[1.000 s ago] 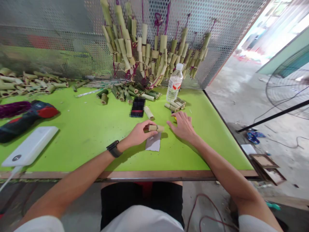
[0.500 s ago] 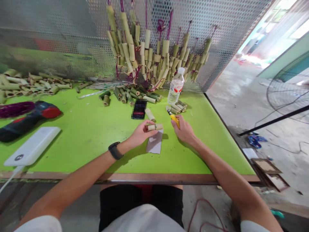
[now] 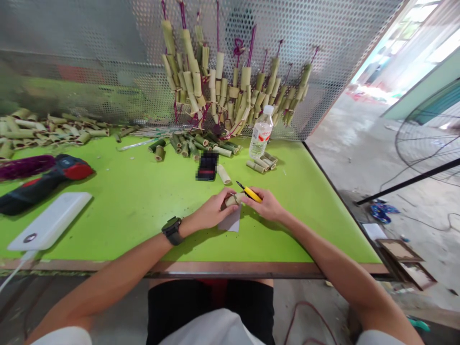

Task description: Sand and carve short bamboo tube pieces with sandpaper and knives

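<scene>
Nearest us, black shorts (image 3: 210, 311) and a white shirt (image 3: 215, 330) sit against the wood-edged front of a green table (image 3: 118, 235). On the table's near left we note a white power bank (image 3: 52, 220), cable plugged in.

Inward, a scrap of paper (image 3: 230, 223) lies flat, partly hidden by the left hand (image 3: 215, 209). That hand, dark watch (image 3: 172, 231) on its wrist, is closed around a short bamboo piece (image 3: 234, 199), fingers on the far side, thumb on the near. We place the piece just above the paper's far edge, at the middle of the table.

The right hand (image 3: 268, 205) is closed on a yellow-handled tool (image 3: 252, 194), dark tip pointing away and leftward, past the bamboo. Its fingertips are right by the bamboo's right end; we cannot tell whether they touch.

Farther left: a black-and-red power tool (image 3: 46, 181) beside a purple cord bundle (image 3: 25, 167). Straight ahead: a phone (image 3: 207, 168), with a loose bamboo tube (image 3: 224, 175) just right of it.

Beyond, right of centre, we log a clear bottle (image 3: 261, 136) with cut bamboo sections (image 3: 261, 164) at its foot. A pale bamboo pile (image 3: 46, 128) fills the far left. At the back, bamboo strings (image 3: 246, 79) hang on purple cords before a perforated metal panel (image 3: 327, 28).
</scene>
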Demonstrator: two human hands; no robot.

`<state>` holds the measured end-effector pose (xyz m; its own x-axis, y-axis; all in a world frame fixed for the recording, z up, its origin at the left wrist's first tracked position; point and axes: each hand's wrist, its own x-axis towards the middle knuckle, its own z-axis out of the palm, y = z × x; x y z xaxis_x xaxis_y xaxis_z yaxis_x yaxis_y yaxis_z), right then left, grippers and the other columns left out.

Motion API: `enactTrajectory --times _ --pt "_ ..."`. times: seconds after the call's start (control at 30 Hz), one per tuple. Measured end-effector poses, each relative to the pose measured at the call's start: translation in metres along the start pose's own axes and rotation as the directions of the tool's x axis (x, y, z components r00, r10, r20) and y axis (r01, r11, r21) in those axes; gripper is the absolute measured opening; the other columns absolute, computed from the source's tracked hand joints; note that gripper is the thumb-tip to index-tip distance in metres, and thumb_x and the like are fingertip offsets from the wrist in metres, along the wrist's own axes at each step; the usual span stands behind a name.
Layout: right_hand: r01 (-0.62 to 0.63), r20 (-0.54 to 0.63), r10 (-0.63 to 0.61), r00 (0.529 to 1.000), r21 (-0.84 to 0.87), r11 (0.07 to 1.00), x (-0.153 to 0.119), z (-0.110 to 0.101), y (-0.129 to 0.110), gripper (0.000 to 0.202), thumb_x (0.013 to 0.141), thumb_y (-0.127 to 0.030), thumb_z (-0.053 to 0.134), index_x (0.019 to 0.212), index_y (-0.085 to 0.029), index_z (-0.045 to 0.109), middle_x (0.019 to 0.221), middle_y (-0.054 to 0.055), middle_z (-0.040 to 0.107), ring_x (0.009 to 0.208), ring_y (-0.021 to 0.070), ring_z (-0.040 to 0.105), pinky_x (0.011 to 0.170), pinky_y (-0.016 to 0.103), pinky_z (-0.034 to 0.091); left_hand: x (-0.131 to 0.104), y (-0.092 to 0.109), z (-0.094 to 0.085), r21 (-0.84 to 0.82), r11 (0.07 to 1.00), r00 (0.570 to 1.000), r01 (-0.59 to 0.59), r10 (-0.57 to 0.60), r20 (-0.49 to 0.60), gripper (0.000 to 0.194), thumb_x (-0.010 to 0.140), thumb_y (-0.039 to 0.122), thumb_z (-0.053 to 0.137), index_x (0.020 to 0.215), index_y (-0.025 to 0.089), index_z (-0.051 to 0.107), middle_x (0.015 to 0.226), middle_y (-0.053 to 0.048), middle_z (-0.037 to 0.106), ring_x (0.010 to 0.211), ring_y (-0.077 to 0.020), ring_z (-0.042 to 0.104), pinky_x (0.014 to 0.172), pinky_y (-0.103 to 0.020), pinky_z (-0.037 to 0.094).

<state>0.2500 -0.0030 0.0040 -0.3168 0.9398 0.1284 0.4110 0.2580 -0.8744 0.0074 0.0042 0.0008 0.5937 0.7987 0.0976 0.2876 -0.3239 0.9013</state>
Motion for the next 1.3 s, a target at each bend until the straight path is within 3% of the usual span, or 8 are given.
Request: enactTrajectory --times 0.17,0.47,0.6,0.73,0.97,1.17,1.23,1.3 --pt "-0.076 -0.237 0.122 0.964 0.193 0.978 0.009 -0.011 0.011 0.057 0.089 -0.080 0.070 0.085 -0.023 0.063 0.070 -0.002 0.051 0.060 0.0142 0.042 0.052 0.029 0.034 -0.005 0.002 -0.010 0.248 0.963 0.986 -0.102 0.065 0.153 0.066 0.094 0.047 0.076 0.147 0.023 0.046 0.141 -0.017 0.070 0.123 -0.0346 0.072 0.106 -0.050 0.057" --pt "-0.071 -0.512 0.275 0.813 0.382 0.921 0.030 -0.031 0.038 0.064 0.080 -0.088 0.067 0.075 -0.026 0.053 0.066 0.000 0.056 0.050 0.0114 0.037 0.042 0.027 0.028 0.019 0.007 0.018 0.478 0.790 0.896 -0.384 0.195 0.399 0.033 0.106 0.034 0.054 0.134 0.019 0.063 0.152 -0.021 0.064 0.145 -0.0367 0.061 0.128 -0.057 0.045" --pt "-0.049 -0.560 0.262 0.786 0.366 0.929 0.031 -0.033 0.038 0.062 0.084 -0.086 0.065 0.075 -0.026 0.051 0.065 -0.001 0.053 0.052 0.0126 0.039 0.044 0.028 0.029 0.061 -0.005 0.022 0.588 0.733 0.927 -0.342 0.162 0.338 0.035 0.104 0.023 0.052 0.136 0.018 0.064 0.150 -0.020 0.067 0.147 -0.0353 0.059 0.132 -0.059 0.036" --pt "-0.031 -0.593 0.226 0.773 0.320 0.947 0.032 -0.036 0.036 0.060 0.088 -0.085 0.062 0.077 -0.027 0.051 0.067 0.000 0.053 0.056 0.0146 0.043 0.048 0.030 0.033 0.100 -0.017 0.001 0.657 0.710 0.965 -0.254 0.138 0.224 0.041 0.101 0.011 0.046 0.136 0.016 0.067 0.154 -0.019 0.063 0.153 -0.0374 0.051 0.136 -0.064 0.019" --pt "-0.033 -0.568 0.206 0.797 0.299 0.954 0.027 -0.031 0.032 0.054 0.085 -0.077 0.070 0.077 -0.025 0.055 0.070 -0.001 0.054 0.059 0.0134 0.042 0.051 0.029 0.035 0.134 -0.029 -0.016 0.654 0.748 0.994 -0.111 0.090 0.065 0.039 0.097 0.017 0.054 0.133 0.017 0.070 0.144 -0.019 0.071 0.144 -0.0367 0.059 0.134 -0.070 0.011" --pt "-0.009 -0.486 0.174 0.857 0.324 0.946 0.024 -0.025 0.027 0.048 0.087 -0.069 0.072 0.093 -0.022 0.066 0.080 0.002 0.066 0.060 0.0128 0.046 0.051 0.028 0.036 0.097 -0.005 -0.008 0.589 0.791 0.984 -0.165 0.174 0.043 0.050 0.100 0.031 0.057 0.147 0.015 0.058 0.164 -0.022 0.055 0.158 -0.0387 0.045 0.137 -0.067 0.009" --pt "0.009 -0.438 0.166 0.884 0.370 0.929 0.023 -0.021 0.026 0.049 0.086 -0.070 0.073 0.095 -0.022 0.065 0.081 0.001 0.067 0.058 0.0120 0.044 0.050 0.027 0.034 0.072 0.002 -0.003 0.556 0.811 0.981 -0.181 0.186 0.048 0.048 0.102 0.041 0.059 0.145 0.019 0.059 0.156 -0.019 0.063 0.148 -0.0382 0.055 0.133 -0.063 0.029" --pt "0.011 -0.356 0.151 0.922 0.414 0.910 0.019 -0.014 0.023 0.050 0.087 -0.071 0.072 0.095 -0.022 0.064 0.079 0.000 0.065 0.055 0.0107 0.041 0.048 0.027 0.031 0.049 0.004 0.004 0.376 0.921 0.994 -0.102 0.107 0.007 0.046 0.105 0.055 0.059 0.135 0.020 0.063 0.130 -0.015 0.074 0.118 -0.0333 0.071 0.109 -0.054 0.056"
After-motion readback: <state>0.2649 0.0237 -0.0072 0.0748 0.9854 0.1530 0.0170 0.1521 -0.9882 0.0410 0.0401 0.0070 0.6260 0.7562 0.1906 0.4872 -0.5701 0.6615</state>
